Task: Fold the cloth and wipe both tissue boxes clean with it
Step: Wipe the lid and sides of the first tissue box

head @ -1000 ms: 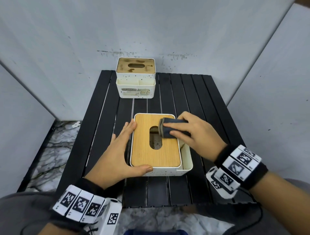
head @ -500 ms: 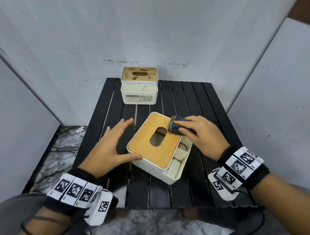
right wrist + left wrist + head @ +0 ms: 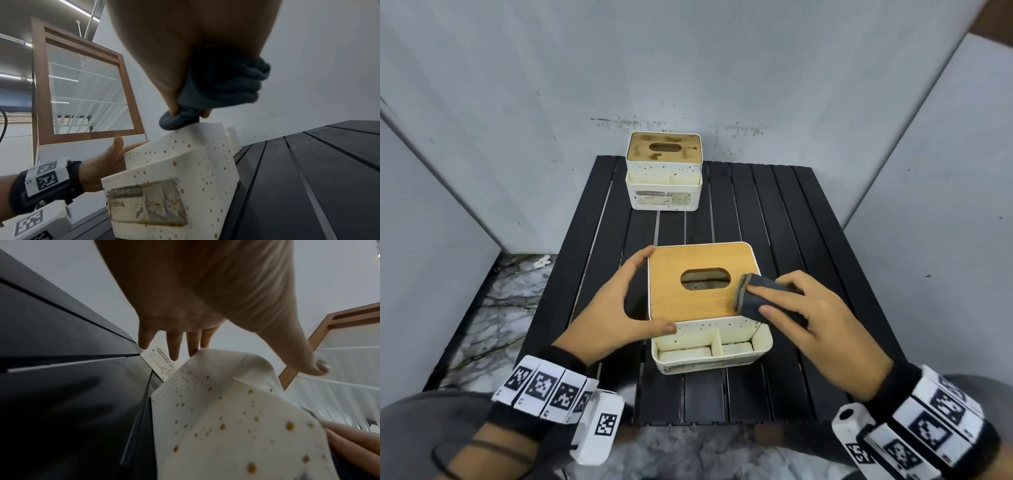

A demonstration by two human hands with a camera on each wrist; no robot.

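Right hand (image 3: 815, 325) clamps the folded cloth (image 3: 760, 294) on the near tissue box (image 3: 702, 284); left hand (image 3: 616, 308), fingers apart, braces it; hard wiping could skid it across the desk (image 3: 774, 212).

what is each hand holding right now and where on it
The right hand grips the folded cloth across its top and sides. The left hand braces the near tissue box at its left edge, fingers straight.

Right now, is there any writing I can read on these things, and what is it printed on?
"TISSUE HOLDER": on the worn label of the near tissue box.
"TISSUE HOL…": on the far tissue box, label; the rest is blurred.
Smaller print on both labels: unreadable.
Wristbands: only square black-and-white code patterns, no words.
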